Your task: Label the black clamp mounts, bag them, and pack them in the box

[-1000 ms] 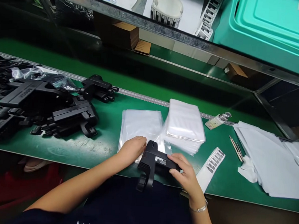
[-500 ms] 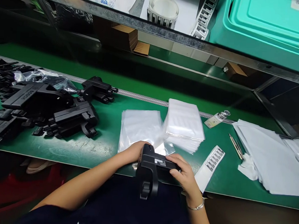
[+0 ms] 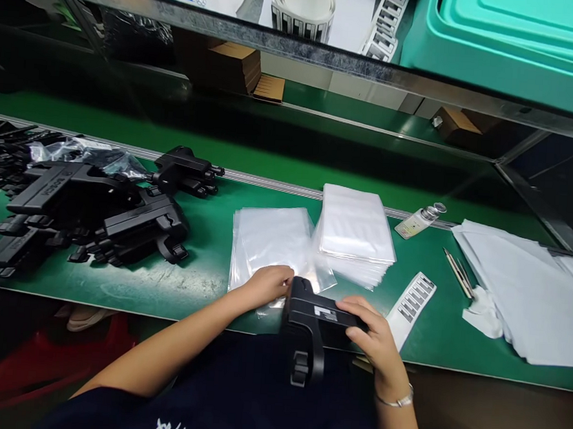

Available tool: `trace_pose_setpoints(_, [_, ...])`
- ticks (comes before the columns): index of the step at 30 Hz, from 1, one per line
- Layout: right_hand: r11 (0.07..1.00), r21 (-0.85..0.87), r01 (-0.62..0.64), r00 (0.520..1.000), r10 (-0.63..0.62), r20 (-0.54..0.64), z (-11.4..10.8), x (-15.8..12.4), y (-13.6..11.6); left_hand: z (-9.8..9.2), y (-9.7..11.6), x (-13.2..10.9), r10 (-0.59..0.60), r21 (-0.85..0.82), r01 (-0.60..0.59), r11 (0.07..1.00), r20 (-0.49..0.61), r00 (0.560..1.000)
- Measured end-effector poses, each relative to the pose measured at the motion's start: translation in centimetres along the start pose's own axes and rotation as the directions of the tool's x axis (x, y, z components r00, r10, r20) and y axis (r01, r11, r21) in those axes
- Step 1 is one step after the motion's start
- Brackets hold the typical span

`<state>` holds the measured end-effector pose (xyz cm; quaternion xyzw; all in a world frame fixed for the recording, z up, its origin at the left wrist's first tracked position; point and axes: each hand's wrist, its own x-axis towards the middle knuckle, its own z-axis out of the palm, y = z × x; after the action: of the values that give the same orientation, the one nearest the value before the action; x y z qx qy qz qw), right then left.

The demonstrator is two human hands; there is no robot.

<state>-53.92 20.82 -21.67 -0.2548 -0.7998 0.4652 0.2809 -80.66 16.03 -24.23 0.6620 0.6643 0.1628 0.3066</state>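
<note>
A black plastic bracket [image 3: 328, 324] with a small white-and-black label on top is held over the table's front edge, close to my body. My right hand [image 3: 374, 333] grips its right end, thumb in front and fingers on top. At its upper left end is my left hand [image 3: 268, 286], fingers curled and tips partly hidden against the bracket; what they hold, if anything, I cannot make out. Under and behind my left hand lie clear plastic bags [image 3: 275, 240]. A thicker stack of bags [image 3: 356, 225] stands beside them. A strip of labels [image 3: 414, 300] lies right of my right hand.
Several similar black brackets [image 3: 140, 225] are piled at the left. To the right are a small bottle [image 3: 419, 221], tweezers [image 3: 459, 273] and white sheets [image 3: 529, 294]. A metal shelf edge [image 3: 296, 50] crosses above, bearing a label roll [image 3: 303, 11] and a teal bin [image 3: 499, 66].
The bracket and my right hand have shifted slightly right. My left hand has slid back to the bracket's left edge, showing more of its fingers. The view has moved a little.
</note>
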Motion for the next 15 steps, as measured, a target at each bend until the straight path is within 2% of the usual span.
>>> trace_pose_setpoints(4, [1.0, 0.023, -0.003, 1.0, 0.003, 0.0, 0.9, 0.7, 0.8, -0.2, -0.4, -0.1, 0.009, -0.031, -0.009, 0.999, 0.0, 1.0])
trace_pose_setpoints(8, [0.981, -0.177, -0.081, 0.996, 0.075, -0.04, 0.8, 0.3, 1.6, -1.2, -0.8, -0.5, 0.018, -0.068, -0.018, 0.998, -0.004, 1.0])
trace_pose_setpoints(13, [0.929, -0.368, 0.041, 0.999, -0.048, -0.009, 2.2, 0.8, 1.5, -1.9, 0.7, -1.2, 0.0, -0.01, -0.001, 1.0, -0.107, 0.994])
trace_pose_setpoints(15, [0.913, -0.406, 0.037, 0.995, -0.069, -0.066, 2.9, 1.1, 1.2, -2.2, 1.7, -2.0, 0.007, 0.048, -0.001, 0.999, -0.111, 0.994])
